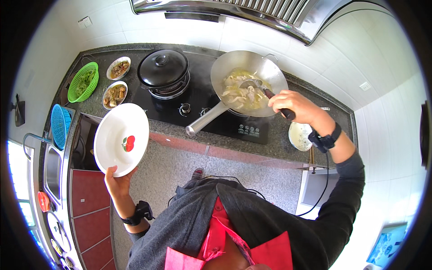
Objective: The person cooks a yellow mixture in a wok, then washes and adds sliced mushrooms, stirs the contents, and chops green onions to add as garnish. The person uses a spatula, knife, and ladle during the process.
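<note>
My left hand grips the lower rim of a white oval bowl with a red fruit print inside. The bowl is held tilted over the floor, left of the stove front. In my right hand is the dark handle of a metal ladle. Its head rests among pale sliced food in yellowish broth. That food fills the bottom of a steel wok on the right burner. The wok's metal handle points toward me, and steam rises around it.
A lidded black pot stands on the left burner of the black stovetop. Two bowls of cooked food and a green basket of leaves are left. A patterned bowl sits right. A range hood hangs above.
</note>
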`<action>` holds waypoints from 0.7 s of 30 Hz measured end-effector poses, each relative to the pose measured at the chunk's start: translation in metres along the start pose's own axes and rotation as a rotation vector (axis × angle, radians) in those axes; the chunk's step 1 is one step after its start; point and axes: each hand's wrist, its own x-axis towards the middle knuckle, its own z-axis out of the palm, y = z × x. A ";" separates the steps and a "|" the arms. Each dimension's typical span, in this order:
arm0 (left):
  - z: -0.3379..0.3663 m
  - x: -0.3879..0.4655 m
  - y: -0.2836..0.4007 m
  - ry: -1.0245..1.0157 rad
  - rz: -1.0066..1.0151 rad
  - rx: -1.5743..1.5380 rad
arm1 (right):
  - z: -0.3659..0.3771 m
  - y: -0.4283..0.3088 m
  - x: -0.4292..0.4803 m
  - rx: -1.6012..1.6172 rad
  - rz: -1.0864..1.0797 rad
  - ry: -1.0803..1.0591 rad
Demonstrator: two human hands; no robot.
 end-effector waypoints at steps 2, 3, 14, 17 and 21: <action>0.003 -0.008 -0.003 -0.012 0.014 -0.003 | 0.018 0.010 -0.005 -0.024 -0.012 0.064; 0.005 -0.013 -0.005 -0.010 0.032 0.002 | 0.023 0.018 -0.007 -0.038 -0.014 0.103; 0.000 -0.100 -0.027 0.110 0.089 -0.187 | 0.094 -0.001 -0.039 -0.276 -0.066 0.119; -0.007 -0.126 -0.023 0.163 0.098 -0.176 | 0.125 -0.007 -0.047 -0.275 -0.024 0.183; -0.031 -0.155 -0.016 0.200 0.178 -0.195 | 0.145 -0.021 -0.046 -0.251 0.012 0.176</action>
